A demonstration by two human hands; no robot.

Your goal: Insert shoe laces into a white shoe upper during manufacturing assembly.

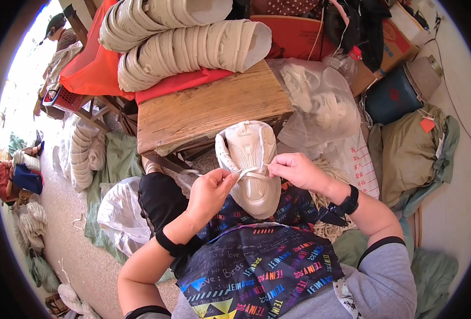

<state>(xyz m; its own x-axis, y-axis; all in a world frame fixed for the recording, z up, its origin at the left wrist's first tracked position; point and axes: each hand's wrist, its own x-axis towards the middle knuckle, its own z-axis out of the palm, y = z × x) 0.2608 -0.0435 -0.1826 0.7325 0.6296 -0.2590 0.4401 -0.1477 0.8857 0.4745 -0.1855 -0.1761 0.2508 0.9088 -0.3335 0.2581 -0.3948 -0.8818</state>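
A cream-coloured shoe upper (257, 199) rests on my lap, its toe toward me and its tongue pointing away. A pale shoelace (254, 173) runs across it just above the toe. At the shoe's left side my left hand (210, 192) pinches one end of the lace between thumb and forefinger. My right hand (298, 171) is closed at the right edge, pinching the other end. Both hands hold the lace slightly off the upper. A patterned dark apron (262, 266) lies under the shoe.
A wooden bench (209, 109) stands ahead, carrying stacked rows of shoe uppers (193, 50) on red cloth. Plastic bags of uppers (326, 101) sit to its right, with a heap of laces (331, 175) by my right arm. A white plastic bag (119, 212) lies left. Another person (60, 40) is at far left.
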